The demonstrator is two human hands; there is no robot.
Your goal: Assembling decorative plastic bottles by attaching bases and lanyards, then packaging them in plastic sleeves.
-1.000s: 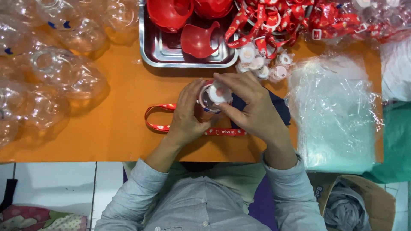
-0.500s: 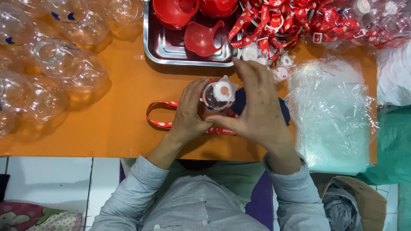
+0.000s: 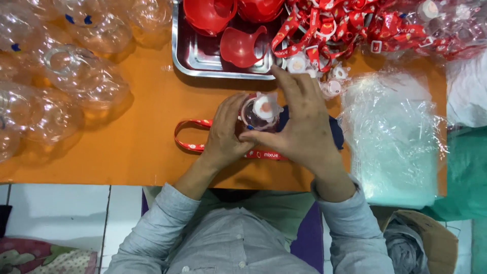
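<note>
Left hand: my left hand (image 3: 227, 133) cups the clear bottle (image 3: 259, 112), fingers curled against its side.
Right hand: my right hand (image 3: 304, 127) rests on the bottle's other side, fingers loosely spread, thumb against it.
Bottle: above the orange table (image 3: 142, 147) between both hands, white cap facing up at me; long axis runs toward the camera.
Strap: a red lanyard (image 3: 190, 134) lies flat beneath.
Tray: the steel tray (image 3: 190, 56) beyond holds red plastic parts (image 3: 238, 46).
Far left: empty clear bottles (image 3: 66, 76) heaped.

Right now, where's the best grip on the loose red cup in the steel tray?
Probably the handle tab of the red cup, which sticks out toward the upper right. Come from above on that side: the cup lies alone on the tray floor, and the strap pile crowds it further right.
</note>
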